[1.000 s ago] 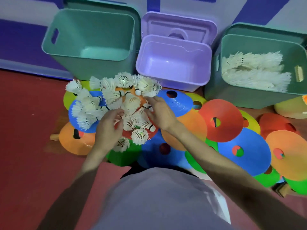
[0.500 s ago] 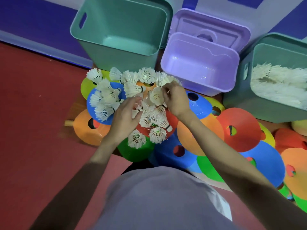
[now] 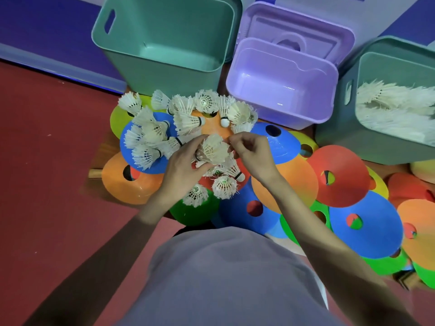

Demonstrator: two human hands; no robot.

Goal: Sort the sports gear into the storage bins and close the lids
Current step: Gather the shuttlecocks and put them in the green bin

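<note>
Several white feather shuttlecocks (image 3: 153,132) lie scattered on coloured flat disc cones (image 3: 339,175) on the red floor. My left hand (image 3: 181,165) grips a shuttlecock (image 3: 213,150) by its cork end, feathers pointing right. My right hand (image 3: 253,152) pinches the feather rim of that same shuttlecock. Behind stand an empty green bin (image 3: 117,41), an empty purple bin (image 3: 237,100) with its lid (image 3: 341,36) leaning behind it, and a green bin on the right (image 3: 336,128) holding many shuttlecocks (image 3: 395,107).
Disc cones in orange, blue, red, green and yellow spread from the centre to the right edge. A wooden piece (image 3: 95,173) pokes out under the left orange cone (image 3: 131,184). My grey shirt (image 3: 223,278) fills the lower middle. A purple wall runs behind the bins.
Both hands have drawn together over the pile and now hold one shuttlecock between them. The view has shifted left, so the bins sit further right.
</note>
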